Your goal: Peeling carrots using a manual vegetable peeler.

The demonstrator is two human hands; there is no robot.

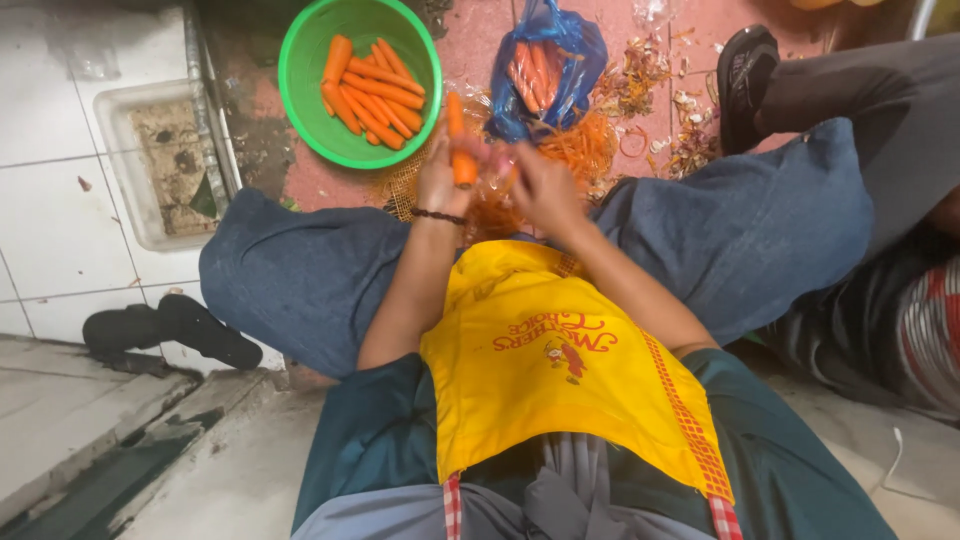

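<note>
My left hand [443, 170] is closed around an orange carrot [458, 125] that points away from me, above the gap between my knees. Against the carrot's near end works my right hand [541, 185], fingers curled around a peeling tool that I can hardly see. Just beyond the hands lies a heap of orange peelings [580, 145] on the red floor. A green bowl [300, 60] with several peeled carrots stands farther off to the left. To its right, a blue plastic bag [570, 50] holds more carrots.
I wear a yellow apron [540, 370] and blue jeans [290, 270]. A black sandal [165, 330] rests at the left beside a white tiled step. Another person's dark-trousered leg [870, 90] and black shoe [745, 60] stretch in from the right. Onion skins litter the floor behind.
</note>
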